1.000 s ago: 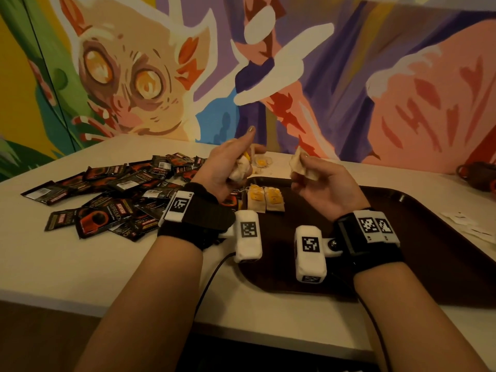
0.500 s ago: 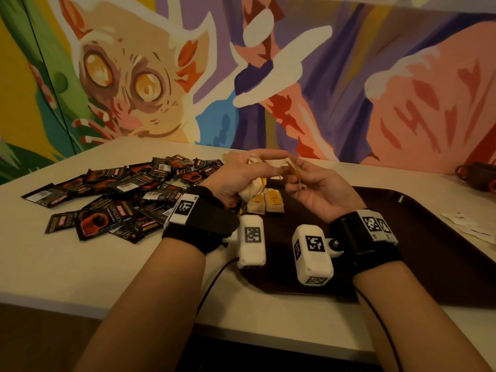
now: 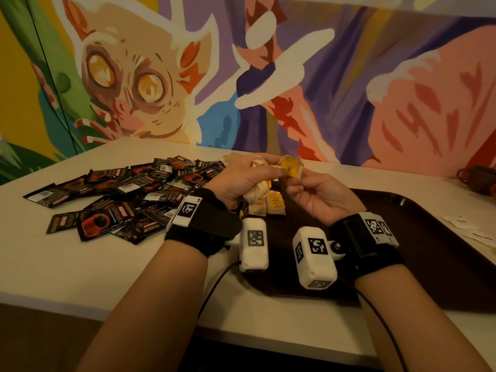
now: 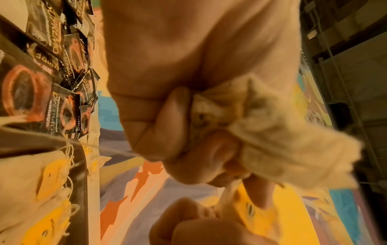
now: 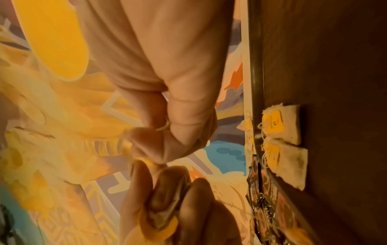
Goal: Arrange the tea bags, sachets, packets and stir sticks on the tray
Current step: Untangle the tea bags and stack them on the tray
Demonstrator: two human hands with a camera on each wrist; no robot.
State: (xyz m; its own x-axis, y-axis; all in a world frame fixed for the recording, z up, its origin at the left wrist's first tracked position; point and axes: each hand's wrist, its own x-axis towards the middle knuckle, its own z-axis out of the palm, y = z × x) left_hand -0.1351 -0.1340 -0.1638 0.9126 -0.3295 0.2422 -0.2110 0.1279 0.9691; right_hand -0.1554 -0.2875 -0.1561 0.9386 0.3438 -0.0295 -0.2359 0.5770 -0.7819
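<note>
Tea bags [image 3: 268,205]: only two lie on the tray [image 3: 429,237], at its far-left corner. The left hand [image 3: 241,181] clutches a bunch, the right hand [image 3: 316,194] pinches one bag's tag. Dark sachets [image 3: 120,200] remain heaped on the worktop [image 3: 67,264], left; most work is left.

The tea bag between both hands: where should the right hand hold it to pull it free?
Probably by the yellow tag, pinched from the right: it sticks out clear of the left hand, whose fingers bunch the other tea bags.
</note>
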